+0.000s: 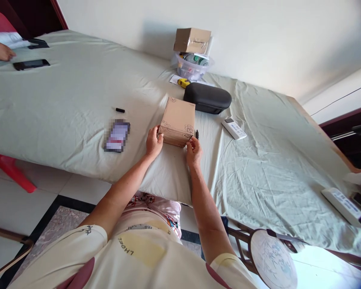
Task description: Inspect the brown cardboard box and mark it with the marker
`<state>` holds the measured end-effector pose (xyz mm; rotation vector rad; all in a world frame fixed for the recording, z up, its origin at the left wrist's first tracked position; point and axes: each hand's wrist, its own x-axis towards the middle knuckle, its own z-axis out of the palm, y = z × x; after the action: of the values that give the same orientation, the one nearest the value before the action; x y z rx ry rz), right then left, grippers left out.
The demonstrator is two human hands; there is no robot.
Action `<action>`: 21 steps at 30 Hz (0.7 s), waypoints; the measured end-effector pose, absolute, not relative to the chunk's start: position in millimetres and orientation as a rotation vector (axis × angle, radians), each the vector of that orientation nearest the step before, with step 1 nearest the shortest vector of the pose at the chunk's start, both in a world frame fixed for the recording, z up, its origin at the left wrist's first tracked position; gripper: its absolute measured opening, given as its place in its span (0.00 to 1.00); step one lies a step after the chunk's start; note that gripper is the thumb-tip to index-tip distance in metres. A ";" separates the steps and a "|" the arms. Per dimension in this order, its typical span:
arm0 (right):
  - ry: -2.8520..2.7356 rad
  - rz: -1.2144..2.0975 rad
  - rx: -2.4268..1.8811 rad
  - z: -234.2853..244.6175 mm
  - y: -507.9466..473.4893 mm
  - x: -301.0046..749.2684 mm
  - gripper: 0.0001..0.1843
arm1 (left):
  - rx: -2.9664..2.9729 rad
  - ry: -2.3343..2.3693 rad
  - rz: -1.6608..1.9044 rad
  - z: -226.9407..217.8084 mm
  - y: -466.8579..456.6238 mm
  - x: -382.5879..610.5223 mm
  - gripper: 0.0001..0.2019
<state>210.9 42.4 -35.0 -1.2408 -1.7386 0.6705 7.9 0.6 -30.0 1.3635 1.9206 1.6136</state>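
A small brown cardboard box [179, 114] rests on the cloth-covered table in front of me, with dark line drawings at its corners. My left hand [154, 143] grips its near left corner, thumb on the front face. At the near right corner my right hand [194, 151] holds the box with closed fingers. A black marker [197, 134] lies just beyond my right fingers, partly hidden. To the left are a small black cap [120, 110] and a phone with a blurred screen [117, 136].
A black hard case [207, 97] sits right behind the box, near a yellow tape measure [183, 82]. Against the wall, a plastic basket [191, 69] carries another cardboard box [192, 40]. A white device [234, 129] lies to the right. Another person's hand [3, 51] is at far left.
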 end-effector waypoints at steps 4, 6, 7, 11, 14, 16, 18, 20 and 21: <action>-1.658 0.634 -1.362 -32.8 38.5 211.0 0.24 | 1.452 2.148 1.339 -26.2 -3.8 9.2 0.17; -1.711 0.609 -1.415 -31.7 35.8 210.9 0.27 | 1.503 2.246 1.181 -25.2 -6.9 10.4 0.15; -1.740 0.595 -1.446 -31.7 34.8 211.0 0.29 | 1.526 2.281 1.123 -25.2 -8.2 11.0 0.13; -1.826 0.523 -1.536 -34.7 34.2 211.9 0.33 | 1.573 2.353 1.069 -28.2 -10.0 11.7 0.09; -1.838 0.497 -1.512 -37.4 36.2 212.6 0.27 | 1.569 2.337 1.117 -32.5 -8.1 10.0 0.09; -1.822 0.517 -1.489 -37.6 37.3 212.7 0.22 | 1.563 2.281 1.181 -35.8 -5.9 8.6 0.09; -1.790 0.536 -1.482 -36.5 37.4 212.0 0.19 | 1.555 2.180 1.290 -38.8 -3.6 8.4 0.10; -1.753 0.527 -1.463 -35.0 36.3 210.3 0.20 | 1.543 2.085 1.393 -41.1 -2.1 10.0 0.15; -1.740 0.514 -1.442 -34.4 35.4 209.1 0.21 | 1.532 2.060 1.425 -41.9 -1.8 11.6 0.19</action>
<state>209.1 35.4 -34.4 -1.4417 -1.7402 0.5136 11.6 -1.8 -41.9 1.5323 2.0603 1.4246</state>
